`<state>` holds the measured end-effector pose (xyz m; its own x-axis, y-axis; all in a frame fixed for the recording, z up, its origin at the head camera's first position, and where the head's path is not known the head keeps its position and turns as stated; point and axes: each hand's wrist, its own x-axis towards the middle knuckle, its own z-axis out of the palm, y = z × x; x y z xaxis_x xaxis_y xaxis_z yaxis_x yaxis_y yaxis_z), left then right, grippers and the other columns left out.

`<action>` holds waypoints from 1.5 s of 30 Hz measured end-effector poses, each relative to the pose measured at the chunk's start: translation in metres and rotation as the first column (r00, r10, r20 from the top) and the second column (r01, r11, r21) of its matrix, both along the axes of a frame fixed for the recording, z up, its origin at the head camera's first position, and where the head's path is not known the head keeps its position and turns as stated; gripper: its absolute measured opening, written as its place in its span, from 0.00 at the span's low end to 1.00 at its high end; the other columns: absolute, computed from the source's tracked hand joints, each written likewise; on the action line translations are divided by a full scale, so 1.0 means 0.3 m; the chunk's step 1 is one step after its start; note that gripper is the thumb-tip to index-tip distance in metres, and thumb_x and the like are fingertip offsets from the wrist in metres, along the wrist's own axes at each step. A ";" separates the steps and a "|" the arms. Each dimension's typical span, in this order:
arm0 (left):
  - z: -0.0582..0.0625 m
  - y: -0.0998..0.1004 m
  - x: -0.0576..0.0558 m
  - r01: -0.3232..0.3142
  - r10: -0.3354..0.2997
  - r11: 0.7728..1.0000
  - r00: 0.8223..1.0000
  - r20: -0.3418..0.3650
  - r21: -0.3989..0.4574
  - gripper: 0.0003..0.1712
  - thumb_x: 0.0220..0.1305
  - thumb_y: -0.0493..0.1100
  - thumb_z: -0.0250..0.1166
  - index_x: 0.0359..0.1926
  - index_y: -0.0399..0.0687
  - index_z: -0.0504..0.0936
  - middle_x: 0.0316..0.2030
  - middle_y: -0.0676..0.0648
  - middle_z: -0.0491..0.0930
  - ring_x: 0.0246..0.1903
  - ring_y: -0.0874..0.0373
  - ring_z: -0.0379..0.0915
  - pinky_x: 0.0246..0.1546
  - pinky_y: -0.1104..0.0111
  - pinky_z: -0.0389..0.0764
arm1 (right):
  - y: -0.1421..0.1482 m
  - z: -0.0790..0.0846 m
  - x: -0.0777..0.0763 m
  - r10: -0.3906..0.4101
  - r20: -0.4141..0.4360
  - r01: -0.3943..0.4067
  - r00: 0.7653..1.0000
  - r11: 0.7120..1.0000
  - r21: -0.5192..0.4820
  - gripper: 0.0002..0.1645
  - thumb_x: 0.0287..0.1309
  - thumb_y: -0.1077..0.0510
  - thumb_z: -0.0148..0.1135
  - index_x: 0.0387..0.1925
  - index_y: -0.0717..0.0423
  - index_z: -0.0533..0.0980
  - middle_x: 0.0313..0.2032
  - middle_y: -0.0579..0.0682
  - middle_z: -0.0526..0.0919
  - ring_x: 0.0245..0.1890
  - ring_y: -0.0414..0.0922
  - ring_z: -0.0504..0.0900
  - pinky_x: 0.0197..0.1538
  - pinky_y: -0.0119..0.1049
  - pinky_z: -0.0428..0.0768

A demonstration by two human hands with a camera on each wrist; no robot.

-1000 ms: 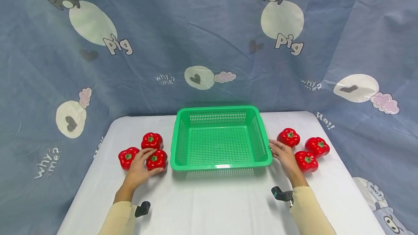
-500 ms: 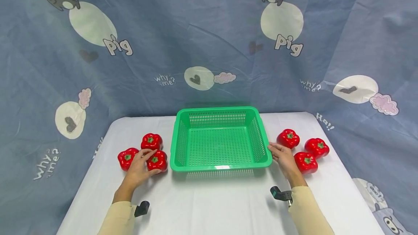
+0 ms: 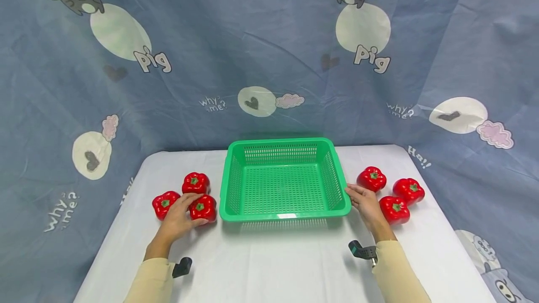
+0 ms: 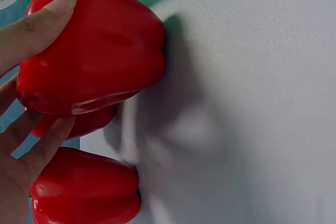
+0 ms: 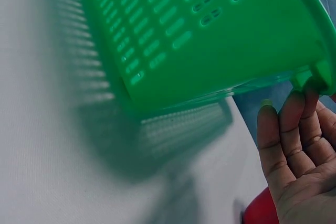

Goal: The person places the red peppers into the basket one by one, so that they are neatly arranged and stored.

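My left hand (image 3: 178,220) holds a glossy red bell pepper (image 3: 204,209) beside the basket's left side. The left wrist view shows the thumb (image 4: 47,24) against one side of this pepper (image 4: 100,51), with fingers on its other side. Two more red bell peppers lie close by, one behind (image 3: 196,183) and one to the left (image 3: 164,204). At the right side of a green plastic basket (image 3: 286,215), my right hand (image 3: 367,205) grips the rim. Its fingertips (image 5: 294,103) reach under the rim in the right wrist view; the thumb is hidden there.
Three red bell peppers (image 3: 372,178) (image 3: 408,190) (image 3: 395,209) sit to the right of the basket, near my right hand. A white cloth (image 3: 286,265) covers the table. Behind it hangs a blue curtain (image 3: 269,41) printed with pigs.
My left wrist has shifted slightly left while the hand stays on the same pepper. The right hand has stayed at the basket's rim, and the basket and other peppers have not visibly moved.
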<state>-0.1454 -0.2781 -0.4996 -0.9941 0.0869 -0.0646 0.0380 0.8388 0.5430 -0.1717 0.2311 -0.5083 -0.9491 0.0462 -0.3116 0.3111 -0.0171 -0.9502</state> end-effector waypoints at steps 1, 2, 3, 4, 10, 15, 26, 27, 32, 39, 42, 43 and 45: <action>0.001 0.000 0.000 0.000 0.000 1.000 1.000 -0.001 0.007 0.46 0.46 0.47 0.78 0.66 0.43 0.68 0.62 0.37 0.64 0.62 0.35 0.58 0.51 0.41 0.73 | -0.001 0.000 0.000 -0.001 -0.002 0.001 1.000 1.000 -0.002 0.31 0.69 0.54 0.55 0.64 0.71 0.64 0.42 0.41 0.82 0.38 0.33 0.81 0.46 0.23 0.78; 0.002 -0.001 -0.001 0.000 0.000 1.000 1.000 -0.001 0.014 0.46 0.46 0.47 0.78 0.66 0.43 0.68 0.62 0.37 0.64 0.61 0.35 0.59 0.51 0.42 0.74 | -0.001 -0.001 0.000 0.000 -0.003 0.000 1.000 1.000 -0.002 0.31 0.69 0.54 0.55 0.64 0.71 0.64 0.42 0.41 0.82 0.38 0.33 0.81 0.46 0.23 0.78; 0.003 -0.001 -0.001 0.000 0.000 1.000 1.000 -0.002 0.019 0.46 0.46 0.47 0.78 0.66 0.43 0.68 0.62 0.37 0.64 0.61 0.35 0.60 0.50 0.42 0.75 | -0.001 -0.001 0.000 0.002 -0.003 -0.002 1.000 1.000 -0.004 0.31 0.69 0.54 0.55 0.65 0.71 0.64 0.43 0.41 0.82 0.38 0.33 0.81 0.46 0.23 0.78; 0.004 -0.002 -0.001 -0.001 0.001 1.000 1.000 -0.001 0.029 0.46 0.46 0.47 0.78 0.66 0.43 0.68 0.62 0.37 0.64 0.61 0.35 0.60 0.50 0.43 0.76 | -0.001 -0.001 0.001 0.004 -0.005 -0.004 1.000 1.000 -0.005 0.31 0.69 0.55 0.55 0.65 0.71 0.64 0.43 0.42 0.82 0.38 0.33 0.81 0.46 0.23 0.78; 0.032 -0.012 0.000 -0.011 0.012 0.997 1.000 -0.001 0.070 0.45 0.47 0.49 0.78 0.66 0.46 0.69 0.61 0.39 0.65 0.57 0.36 0.63 0.47 0.46 0.79 | -0.004 0.004 -0.001 0.010 0.010 -0.010 1.000 1.000 0.012 0.31 0.69 0.53 0.55 0.65 0.69 0.64 0.51 0.50 0.80 0.41 0.34 0.81 0.47 0.23 0.78; 0.070 -0.025 0.001 -0.012 0.014 0.996 1.000 -0.018 0.088 0.44 0.48 0.49 0.77 0.65 0.46 0.69 0.59 0.39 0.67 0.53 0.39 0.66 0.46 0.48 0.80 | 0.002 0.006 -0.002 0.012 0.019 -0.012 1.000 1.000 0.012 0.31 0.69 0.53 0.55 0.65 0.68 0.64 0.53 0.51 0.79 0.42 0.34 0.81 0.48 0.24 0.78; 0.155 -0.045 -0.022 -0.019 0.022 0.992 0.999 -0.023 0.127 0.47 0.48 0.51 0.77 0.67 0.43 0.65 0.61 0.36 0.65 0.60 0.34 0.60 0.49 0.43 0.76 | 0.011 0.008 -0.003 0.043 0.002 -0.043 0.999 0.999 0.031 0.31 0.70 0.53 0.54 0.65 0.69 0.64 0.55 0.55 0.78 0.44 0.36 0.81 0.49 0.24 0.78; 0.163 -0.045 -0.024 -0.018 0.022 0.992 0.999 -0.025 0.127 0.48 0.48 0.51 0.77 0.67 0.43 0.65 0.61 0.36 0.65 0.60 0.33 0.60 0.48 0.43 0.77 | 0.011 0.008 -0.004 0.047 0.001 -0.047 0.999 0.998 0.034 0.31 0.70 0.53 0.54 0.65 0.69 0.64 0.55 0.55 0.78 0.44 0.36 0.81 0.49 0.24 0.78; 0.207 -0.038 -0.044 -0.016 0.021 0.992 0.999 -0.039 0.129 0.47 0.49 0.50 0.77 0.68 0.45 0.65 0.62 0.35 0.64 0.59 0.32 0.62 0.46 0.44 0.78 | 0.013 0.008 -0.006 0.050 0.000 -0.050 0.999 0.998 0.033 0.30 0.69 0.53 0.54 0.65 0.68 0.64 0.54 0.54 0.79 0.47 0.40 0.81 0.49 0.25 0.78; 0.261 -0.015 -0.094 0.015 -0.005 0.993 0.997 -0.077 0.118 0.49 0.48 0.48 0.77 0.69 0.45 0.64 0.63 0.35 0.63 0.59 0.33 0.61 0.46 0.44 0.78 | 0.015 -0.002 -0.012 0.037 0.011 -0.037 0.999 0.999 0.017 0.31 0.68 0.53 0.56 0.65 0.68 0.65 0.54 0.53 0.79 0.46 0.38 0.81 0.49 0.26 0.78; 0.281 0.003 -0.113 0.030 -0.019 0.991 0.996 -0.088 0.127 0.49 0.47 0.47 0.78 0.69 0.45 0.64 0.63 0.36 0.64 0.60 0.35 0.61 0.48 0.44 0.78 | 0.016 -0.004 -0.012 0.041 0.008 -0.041 0.999 0.999 0.017 0.31 0.69 0.53 0.55 0.65 0.68 0.65 0.53 0.53 0.79 0.45 0.38 0.81 0.49 0.25 0.78; 0.289 0.010 -0.119 0.032 -0.020 0.990 0.996 -0.084 0.135 0.49 0.47 0.47 0.78 0.69 0.46 0.64 0.63 0.36 0.63 0.60 0.35 0.61 0.48 0.44 0.78 | 0.017 -0.005 -0.012 0.045 0.006 -0.045 0.999 0.999 0.019 0.31 0.69 0.53 0.55 0.65 0.68 0.65 0.53 0.53 0.79 0.46 0.39 0.81 0.49 0.25 0.78; 0.303 0.027 -0.129 0.034 -0.023 0.988 0.997 -0.073 0.150 0.50 0.47 0.48 0.78 0.69 0.46 0.64 0.64 0.36 0.63 0.60 0.34 0.62 0.47 0.45 0.78 | 0.018 -0.006 -0.012 0.050 -0.001 -0.050 0.999 0.999 0.021 0.30 0.69 0.54 0.55 0.65 0.69 0.65 0.52 0.52 0.80 0.47 0.40 0.81 0.48 0.25 0.78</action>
<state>-0.1840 -0.2698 -0.4086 -0.9927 0.1189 0.0216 0.1037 0.7457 0.6582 -0.1753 0.2366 -0.5103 -0.9510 0.0048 -0.3092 0.3093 0.0182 -0.9508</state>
